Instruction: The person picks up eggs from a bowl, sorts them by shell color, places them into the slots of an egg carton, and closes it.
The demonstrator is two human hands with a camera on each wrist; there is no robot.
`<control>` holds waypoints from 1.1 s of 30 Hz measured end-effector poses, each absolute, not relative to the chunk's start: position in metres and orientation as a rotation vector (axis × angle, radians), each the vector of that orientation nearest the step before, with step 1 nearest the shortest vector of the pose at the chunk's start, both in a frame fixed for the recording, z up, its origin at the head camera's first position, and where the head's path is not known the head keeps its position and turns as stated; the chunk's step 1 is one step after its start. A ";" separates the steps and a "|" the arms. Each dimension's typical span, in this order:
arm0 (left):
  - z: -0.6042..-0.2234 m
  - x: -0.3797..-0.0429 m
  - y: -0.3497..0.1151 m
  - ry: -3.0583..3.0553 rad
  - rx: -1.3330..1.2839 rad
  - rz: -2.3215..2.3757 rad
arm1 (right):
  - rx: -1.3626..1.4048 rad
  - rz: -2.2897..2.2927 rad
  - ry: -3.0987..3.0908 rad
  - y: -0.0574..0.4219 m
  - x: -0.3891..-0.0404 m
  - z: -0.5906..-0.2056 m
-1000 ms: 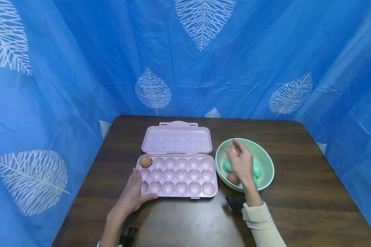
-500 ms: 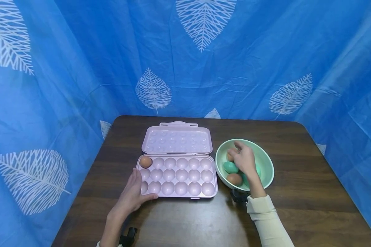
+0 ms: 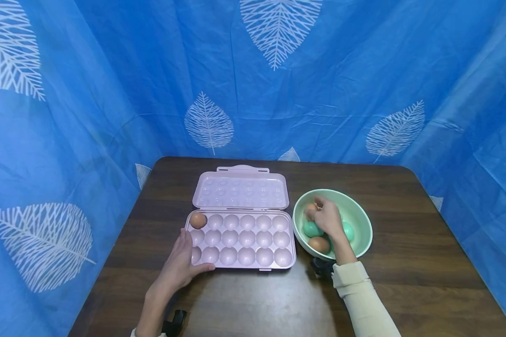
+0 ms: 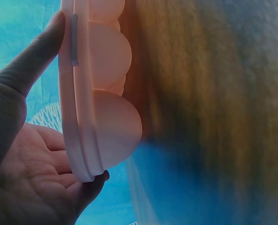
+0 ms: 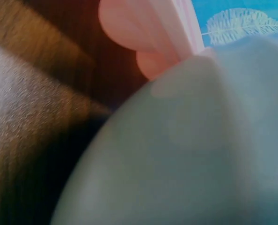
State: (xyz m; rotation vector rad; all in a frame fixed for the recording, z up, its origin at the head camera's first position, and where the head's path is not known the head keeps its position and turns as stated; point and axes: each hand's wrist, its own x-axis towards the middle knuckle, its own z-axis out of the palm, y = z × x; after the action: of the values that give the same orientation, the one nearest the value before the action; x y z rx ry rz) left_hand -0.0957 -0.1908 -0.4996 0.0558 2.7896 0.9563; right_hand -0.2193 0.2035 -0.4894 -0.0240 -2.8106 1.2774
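One pale pink egg carton, on a dark wood-grain table; three rows of six round cups, with lid folded back at the far side. One brown egg in the leftmost cup of the far row.

One left hand, gripping the carton at the near left corner: thumb along the near rim, fingers against the left end, one fingertip tucked beneath the rim in the left wrist view (cup undersides bulging there, tabletop beyond much blurred).

One pale green bowl, just to the right of the carton; whether touching it, not possible to tell. Contents visible: a lower brown egg near the front wall, a left green egg, a right green egg, others perhaps hidden beneath the wrist.

One right hand, down inside the bowl, bent fingers round an upper brown egg; whether lifted off the bottom, not possible to tell.

One cream sleeve, cuff turned back, on the right arm. Blue cloth with white leaf prints, behind and to both sides.
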 end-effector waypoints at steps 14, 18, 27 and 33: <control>-0.500 -0.097 -0.190 2.792 0.062 0.950 | 0.076 1.010 -2.942 0.200 -0.221 -0.491; -0.500 -0.097 -0.190 2.790 0.057 0.954 | 0.085 1.007 -2.951 0.198 -0.221 -0.491; -0.499 -0.096 -0.191 2.801 0.071 0.955 | 0.035 1.020 -2.931 0.200 -0.218 -0.490; -0.499 -0.096 -0.191 2.797 0.062 0.952 | -0.052 1.059 -2.869 0.202 -0.214 -0.488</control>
State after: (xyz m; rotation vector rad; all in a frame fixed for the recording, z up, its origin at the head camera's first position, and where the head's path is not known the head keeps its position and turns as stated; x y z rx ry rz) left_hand -0.0960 -0.1911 -0.4989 0.0624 2.7969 0.9519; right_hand -0.2142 0.2016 -0.4882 -0.0521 -2.8694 1.0590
